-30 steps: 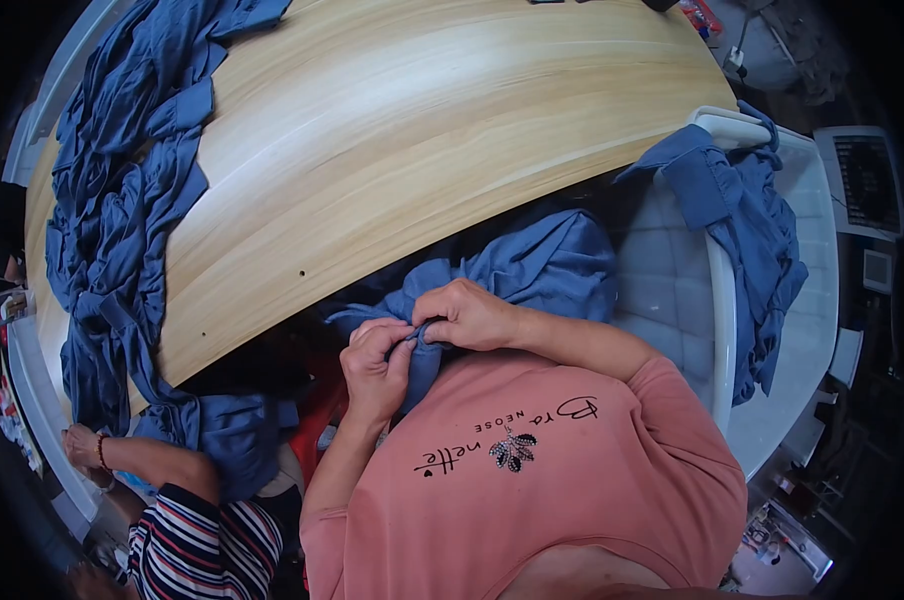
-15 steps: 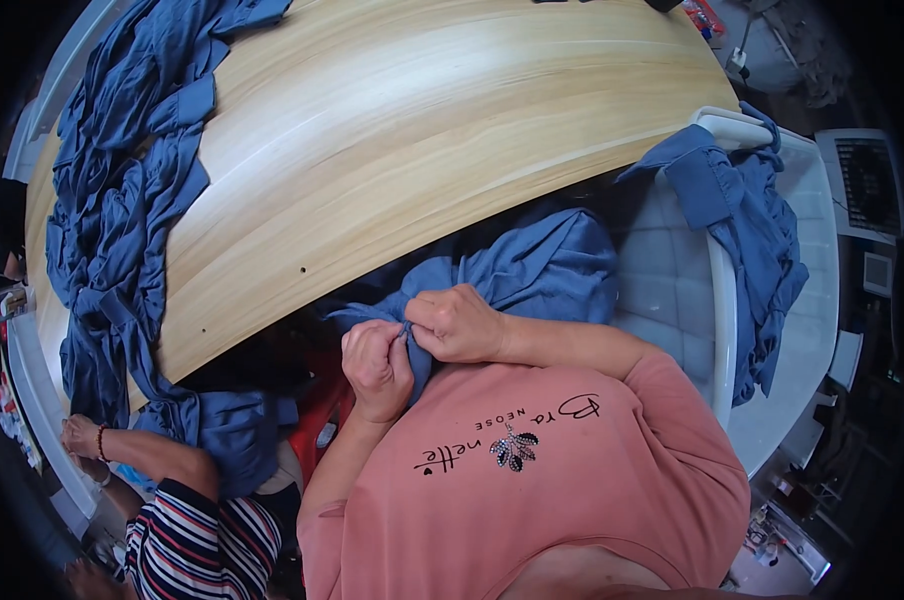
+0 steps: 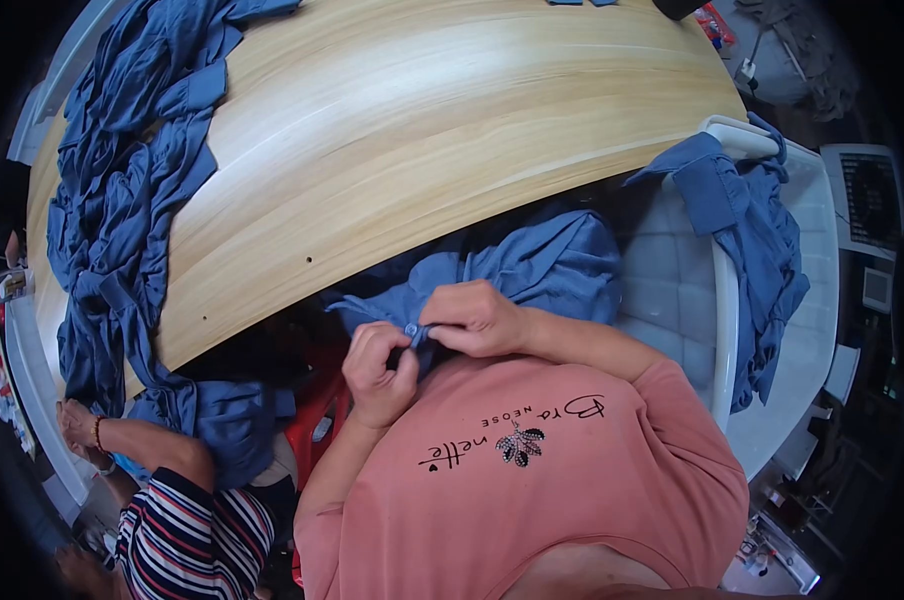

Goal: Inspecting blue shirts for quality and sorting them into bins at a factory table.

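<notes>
Left side, blue cloth [image 3: 122, 220] heaps along the table [image 3: 422, 120], a striped co-worker [image 3: 187, 520] near. Now the left hand [image 3: 382, 375] and right hand [image 3: 477, 318], close together, both pinch the blue garment [image 3: 557, 260] below the table's near edge! Right, another garment [image 3: 757, 255] drapes over a white tub [image 3: 724, 340].

A round object, apparently a button [image 3: 412, 330] on the blue garment [image 3: 547, 262], has come into view between both hands' fingertips. The right hand [image 3: 479, 318] has loosened from its tight curl and shifted slightly rightward; the left hand [image 3: 377, 375] now shows a dark gap between thumb and forefinger.
</notes>
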`<act>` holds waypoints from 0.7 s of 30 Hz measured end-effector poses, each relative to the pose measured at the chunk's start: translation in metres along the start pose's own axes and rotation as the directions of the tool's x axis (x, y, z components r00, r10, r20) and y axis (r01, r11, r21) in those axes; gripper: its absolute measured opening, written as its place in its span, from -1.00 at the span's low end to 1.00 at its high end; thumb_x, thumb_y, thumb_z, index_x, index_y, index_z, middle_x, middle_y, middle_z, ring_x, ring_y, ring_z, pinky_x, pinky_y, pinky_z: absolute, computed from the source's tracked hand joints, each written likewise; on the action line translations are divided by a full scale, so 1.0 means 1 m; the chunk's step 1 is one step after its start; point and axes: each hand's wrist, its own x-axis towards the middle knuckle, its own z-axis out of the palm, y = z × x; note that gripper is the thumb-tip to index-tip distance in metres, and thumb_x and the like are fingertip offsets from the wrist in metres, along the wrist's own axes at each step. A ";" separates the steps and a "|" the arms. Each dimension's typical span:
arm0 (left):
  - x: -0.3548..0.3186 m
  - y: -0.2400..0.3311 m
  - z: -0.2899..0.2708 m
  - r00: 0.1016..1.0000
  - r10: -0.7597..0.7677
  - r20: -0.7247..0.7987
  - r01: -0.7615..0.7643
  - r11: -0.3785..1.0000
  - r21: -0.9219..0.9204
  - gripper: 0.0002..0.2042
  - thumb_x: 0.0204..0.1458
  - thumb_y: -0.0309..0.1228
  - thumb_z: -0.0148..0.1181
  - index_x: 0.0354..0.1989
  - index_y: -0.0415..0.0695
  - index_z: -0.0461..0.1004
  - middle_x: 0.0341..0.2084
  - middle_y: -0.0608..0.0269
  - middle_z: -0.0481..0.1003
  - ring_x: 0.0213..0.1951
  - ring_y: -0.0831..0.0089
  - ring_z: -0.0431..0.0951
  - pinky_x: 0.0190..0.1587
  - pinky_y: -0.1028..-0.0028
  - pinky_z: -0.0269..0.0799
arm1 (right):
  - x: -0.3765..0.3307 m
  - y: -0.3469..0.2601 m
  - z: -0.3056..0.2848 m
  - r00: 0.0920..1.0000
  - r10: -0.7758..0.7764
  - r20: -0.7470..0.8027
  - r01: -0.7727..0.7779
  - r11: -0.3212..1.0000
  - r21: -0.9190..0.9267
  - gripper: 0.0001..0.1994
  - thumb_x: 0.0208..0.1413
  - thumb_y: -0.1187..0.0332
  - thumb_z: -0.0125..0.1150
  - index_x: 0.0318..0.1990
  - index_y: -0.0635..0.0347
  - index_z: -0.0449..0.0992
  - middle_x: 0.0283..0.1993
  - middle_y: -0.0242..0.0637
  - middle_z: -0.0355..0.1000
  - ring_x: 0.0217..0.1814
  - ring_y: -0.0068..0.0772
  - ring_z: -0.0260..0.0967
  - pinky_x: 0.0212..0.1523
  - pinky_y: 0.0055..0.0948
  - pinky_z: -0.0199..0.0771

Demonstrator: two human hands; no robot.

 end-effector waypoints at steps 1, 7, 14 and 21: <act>0.002 0.000 -0.009 0.998 0.066 -0.002 -0.066 0.997 0.045 -0.84 -0.30 -0.70 0.16 -0.48 -0.24 0.45 -0.50 0.08 0.47 -0.39 0.15 0.53 -0.29 0.35 0.44 | 0.001 0.002 -0.007 0.999 0.034 0.024 -0.036 0.993 0.108 -0.80 -0.12 0.52 0.25 -0.27 0.28 0.50 -0.38 -0.17 0.44 -0.35 -0.19 0.46 -0.39 -0.41 0.44; -0.008 0.024 -0.106 0.975 0.023 0.220 0.024 0.977 -0.210 -0.83 -0.40 -0.75 0.03 -0.57 -0.24 0.43 -0.52 0.10 0.49 -0.40 0.19 0.53 -0.35 0.38 0.45 | 0.010 0.020 -0.074 0.790 0.581 0.196 -0.212 0.558 -0.802 -0.50 0.13 -0.08 0.06 -0.17 0.26 0.54 -0.19 0.01 0.50 -0.03 0.02 0.42 -0.07 -0.16 0.41; -0.010 0.015 -0.071 0.968 -0.140 0.208 0.074 0.952 0.298 -0.68 -0.30 -0.62 0.24 -0.25 -0.23 0.48 -0.14 -0.01 0.49 -0.10 0.04 0.47 -0.13 0.26 0.44 | 0.001 0.023 -0.081 0.500 0.679 0.538 -0.246 0.707 -0.663 -0.37 -0.05 -0.22 0.18 -0.32 0.34 0.53 -0.41 0.13 0.48 -0.26 0.17 0.46 -0.22 -0.01 0.42; 0.074 -0.002 0.085 0.523 -0.165 0.836 -0.249 0.909 0.335 -0.17 -0.40 -0.29 0.42 0.22 -0.12 0.26 -0.03 -0.10 0.47 0.04 -0.05 0.44 0.11 0.02 0.29 | -0.028 -0.011 -0.083 0.768 0.464 0.442 -0.223 0.840 -0.494 -0.53 -0.18 -0.03 0.35 -0.41 0.29 0.53 -0.42 0.02 0.49 -0.28 0.09 0.45 -0.23 -0.09 0.42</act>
